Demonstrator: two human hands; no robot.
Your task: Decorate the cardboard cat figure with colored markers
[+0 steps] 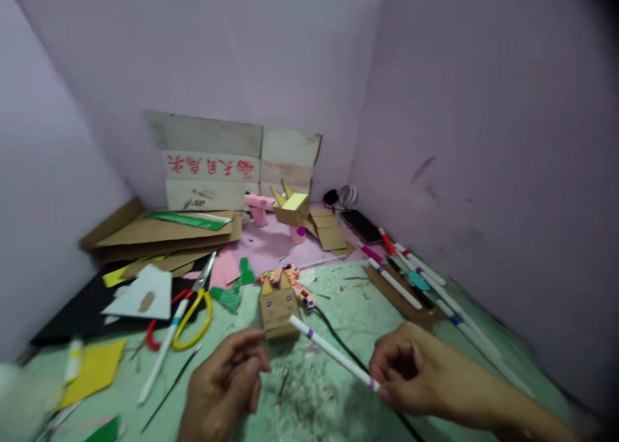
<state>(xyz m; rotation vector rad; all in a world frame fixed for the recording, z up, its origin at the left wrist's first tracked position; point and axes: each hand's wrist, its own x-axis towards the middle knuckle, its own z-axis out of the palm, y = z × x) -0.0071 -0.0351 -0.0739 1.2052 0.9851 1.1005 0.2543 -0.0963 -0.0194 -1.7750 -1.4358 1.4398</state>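
White marker [338,357]: gripped at its lower right end by the right hand, tilted, with its upper left end in front of the box.
Right hand [411,371]: closed in a pinch on the marker, between thumb and fingers.
Left hand [227,381]: half open, its fingers loosely curled; placed just beside the box; whether it is touched cannot be told.
Cardboard box [278,310]: marked with two eyes and fitted with two pointed ears; set upright between the hands, on the green tabletop [353,400].
Black cable [338,337]: run behind the marker.
Scissors [196,294]: laid left of the box, with red and yellow handles.
Right-side pens [394,284]: scattered along the wall, near a phone [361,225].
Eared cardboard piece [291,211]: propped up behind the box, near a pink glue gun [258,209].
Folded cardboard [167,231]: stacked at back left, with green strips laid on top.
White board [213,165]: stood against the back wall, marked with red characters.
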